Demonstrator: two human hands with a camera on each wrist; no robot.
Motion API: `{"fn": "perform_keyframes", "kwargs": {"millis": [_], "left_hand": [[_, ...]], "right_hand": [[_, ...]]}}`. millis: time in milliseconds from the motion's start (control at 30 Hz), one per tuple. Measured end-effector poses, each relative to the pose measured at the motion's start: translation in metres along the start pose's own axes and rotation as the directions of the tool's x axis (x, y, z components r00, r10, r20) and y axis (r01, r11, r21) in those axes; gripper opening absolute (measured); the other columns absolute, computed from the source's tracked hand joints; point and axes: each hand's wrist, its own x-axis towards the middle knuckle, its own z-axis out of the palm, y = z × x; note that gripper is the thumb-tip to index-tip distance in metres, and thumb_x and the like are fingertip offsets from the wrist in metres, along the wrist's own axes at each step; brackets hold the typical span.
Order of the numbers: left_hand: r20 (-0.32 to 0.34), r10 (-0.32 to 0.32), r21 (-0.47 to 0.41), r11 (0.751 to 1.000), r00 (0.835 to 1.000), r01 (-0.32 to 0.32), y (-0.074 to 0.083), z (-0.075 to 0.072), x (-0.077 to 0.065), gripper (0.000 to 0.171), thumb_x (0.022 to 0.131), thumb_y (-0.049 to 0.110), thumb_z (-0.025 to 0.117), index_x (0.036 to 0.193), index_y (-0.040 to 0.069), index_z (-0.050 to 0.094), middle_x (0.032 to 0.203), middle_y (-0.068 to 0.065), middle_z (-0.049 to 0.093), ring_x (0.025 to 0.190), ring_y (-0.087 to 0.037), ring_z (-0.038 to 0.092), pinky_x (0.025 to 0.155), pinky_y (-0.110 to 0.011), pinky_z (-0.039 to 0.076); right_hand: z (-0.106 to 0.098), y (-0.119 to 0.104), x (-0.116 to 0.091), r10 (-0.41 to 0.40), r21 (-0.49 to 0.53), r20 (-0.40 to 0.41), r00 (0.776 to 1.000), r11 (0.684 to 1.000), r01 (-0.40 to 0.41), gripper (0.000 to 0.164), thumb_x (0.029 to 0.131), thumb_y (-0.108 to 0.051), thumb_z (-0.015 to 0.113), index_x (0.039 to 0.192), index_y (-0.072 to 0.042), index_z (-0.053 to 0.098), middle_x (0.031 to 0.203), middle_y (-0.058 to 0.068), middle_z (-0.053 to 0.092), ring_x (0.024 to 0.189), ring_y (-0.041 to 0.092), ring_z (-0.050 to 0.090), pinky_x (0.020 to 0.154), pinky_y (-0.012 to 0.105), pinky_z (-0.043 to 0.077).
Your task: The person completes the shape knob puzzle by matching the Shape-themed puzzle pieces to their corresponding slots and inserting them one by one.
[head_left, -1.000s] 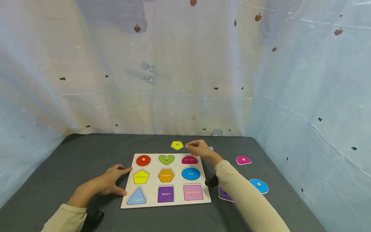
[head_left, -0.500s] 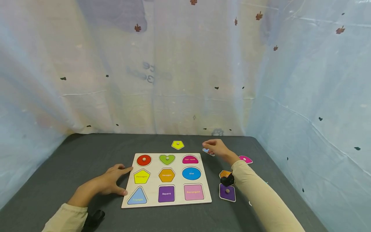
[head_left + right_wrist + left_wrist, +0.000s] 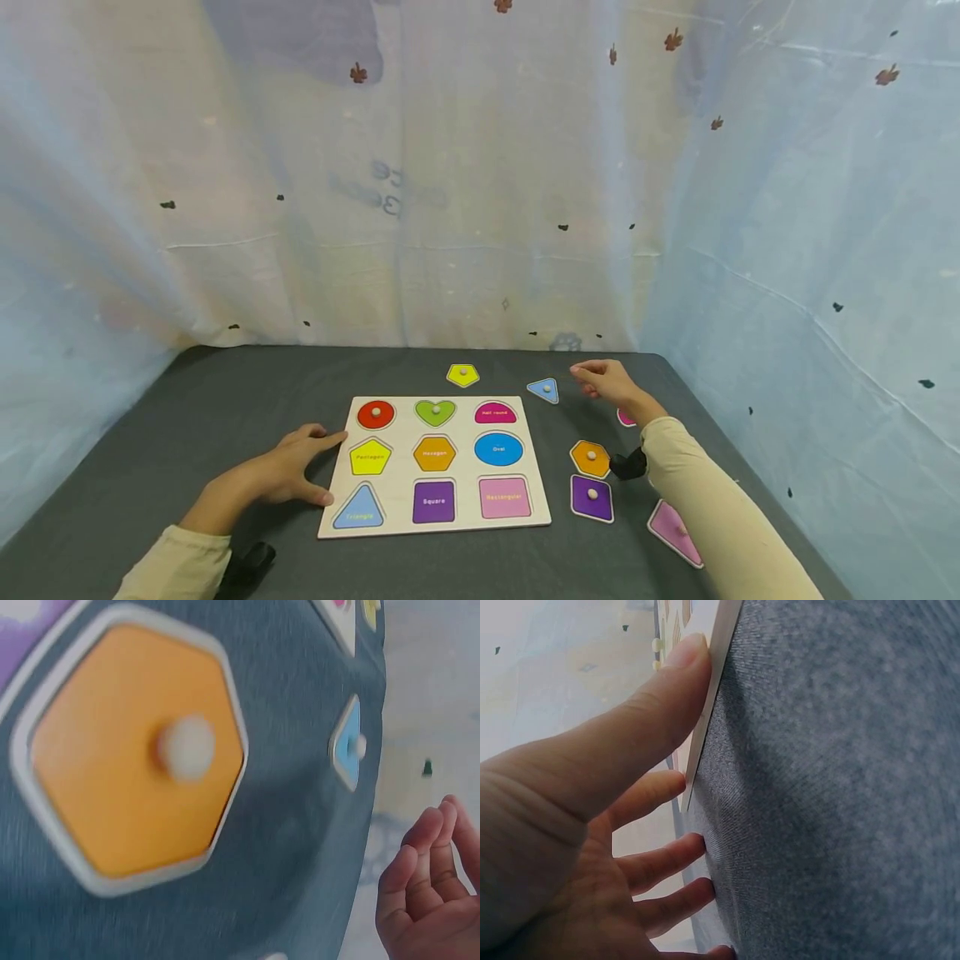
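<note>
A white shape-puzzle board point(image 3: 467, 475) lies on the dark table, with a red circle point(image 3: 376, 414) and a green heart point(image 3: 435, 412) seated in its back row. My left hand point(image 3: 291, 471) touches the board's left edge, thumb and forefinger spread along it, as the left wrist view also shows. Above the table, right of the blue triangle piece point(image 3: 543, 390), hovers my right hand point(image 3: 606, 383); its fingers are loosely bent and hold nothing. In the right wrist view an orange hexagon piece point(image 3: 112, 761) with a knob lies close to the camera.
A yellow pentagon piece point(image 3: 463, 376) lies behind the board. To its right are a purple square piece point(image 3: 592, 498) and a pink rectangle piece point(image 3: 675, 532), partly under the right sleeve. A magenta piece point(image 3: 626, 419) is mostly hidden by the wrist. Curtains point(image 3: 450, 208) hang behind.
My right hand has moved right, from beside the yellow pentagon past the blue triangle, uncovering the triangle and the orange hexagon. The left hand stays at the board's edge.
</note>
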Motion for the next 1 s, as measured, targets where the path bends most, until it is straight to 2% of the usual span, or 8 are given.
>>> {"fn": "perform_keyframes", "kwargs": {"millis": [233,433,500,667,767,833,933,1000], "left_hand": [[-0.005,-0.005,0.006,1.0,1.0,0.005,-0.001,0.0,0.001,0.104,0.07,0.034,0.092,0.156,0.009,0.039,0.151,-0.033,0.032,0.135,-0.053,0.033,0.106,-0.073,0.033],[0.001,-0.007,0.001,1.0,1.0,0.007,-0.002,0.002,0.001,0.104,0.07,0.034,0.092,0.156,0.009,0.039,0.151,-0.032,0.032,0.136,-0.054,0.032,0.106,-0.073,0.032],[0.001,-0.008,0.004,1.0,1.0,0.008,-0.002,0.002,0.002,0.105,0.07,0.035,0.092,0.156,0.009,0.039,0.151,-0.032,0.032,0.136,-0.054,0.032,0.106,-0.073,0.033],[0.0,-0.016,0.016,1.0,1.0,0.016,-0.003,0.001,0.002,0.105,0.07,0.036,0.092,0.156,0.01,0.038,0.152,-0.032,0.031,0.136,-0.054,0.032,0.106,-0.073,0.033],[0.003,-0.02,0.012,1.0,1.0,0.02,-0.003,0.001,0.002,0.105,0.07,0.037,0.092,0.156,0.01,0.038,0.152,-0.032,0.031,0.136,-0.053,0.032,0.106,-0.073,0.033],[0.006,-0.018,0.01,1.0,1.0,0.018,-0.002,0.002,0.002,0.105,0.07,0.037,0.091,0.156,0.01,0.038,0.152,-0.032,0.031,0.136,-0.053,0.032,0.106,-0.073,0.033],[0.006,-0.018,0.006,1.0,1.0,0.018,-0.002,0.002,0.001,0.105,0.071,0.037,0.091,0.157,0.01,0.038,0.152,-0.032,0.031,0.136,-0.053,0.032,0.106,-0.073,0.033],[0.005,-0.016,0.01,1.0,1.0,0.016,-0.001,0.001,0.002,0.104,0.071,0.036,0.091,0.156,0.01,0.038,0.152,-0.032,0.031,0.136,-0.053,0.033,0.106,-0.073,0.033]], "right_hand": [[-0.022,0.027,-0.011,0.055,-0.06,-0.045,0.997,0.997,-0.058,0.054,0.105,-0.034,0.055,0.139,0.008,0.054,0.134,0.031,0.058,0.09,0.021,0.065,0.085,0.035,0.055],[-0.04,0.047,-0.022,0.081,-0.106,-0.094,0.992,0.99,-0.091,0.053,0.106,-0.033,0.053,0.137,0.01,0.055,0.135,0.033,0.058,0.104,0.035,0.066,0.086,0.038,0.058],[-0.046,0.051,-0.025,0.087,-0.124,-0.112,0.99,0.987,-0.101,0.052,0.106,-0.031,0.053,0.136,0.01,0.056,0.134,0.032,0.059,0.106,0.036,0.066,0.089,0.039,0.058],[-0.056,0.062,-0.028,0.11,-0.154,-0.122,0.986,0.98,-0.128,0.043,0.102,-0.022,0.06,0.131,0.011,0.06,0.126,0.029,0.066,0.092,0.022,0.067,0.079,0.029,0.057],[-0.061,0.069,-0.029,0.145,-0.162,-0.094,0.985,0.974,-0.159,0.04,0.099,-0.015,0.064,0.129,0.011,0.061,0.121,0.028,0.069,0.087,0.016,0.062,0.074,0.025,0.053],[-0.063,0.072,-0.03,0.165,-0.164,-0.066,0.984,0.971,-0.174,0.04,0.098,-0.012,0.066,0.129,0.012,0.061,0.115,0.026,0.07,0.085,0.017,0.059,0.072,0.025,0.051],[-0.065,0.078,-0.031,0.187,-0.151,-0.052,0.981,0.97,-0.193,0.04,0.096,-0.009,0.067,0.129,0.012,0.06,0.096,0.016,0.071,0.078,0.017,0.055,0.066,0.025,0.046],[-0.065,0.08,-0.03,0.193,-0.138,-0.051,0.98,0.97,-0.199,0.04,0.096,-0.009,0.067,0.129,0.012,0.06,0.084,0.006,0.066,0.071,0.015,0.05,0.061,0.024,0.042]]}}
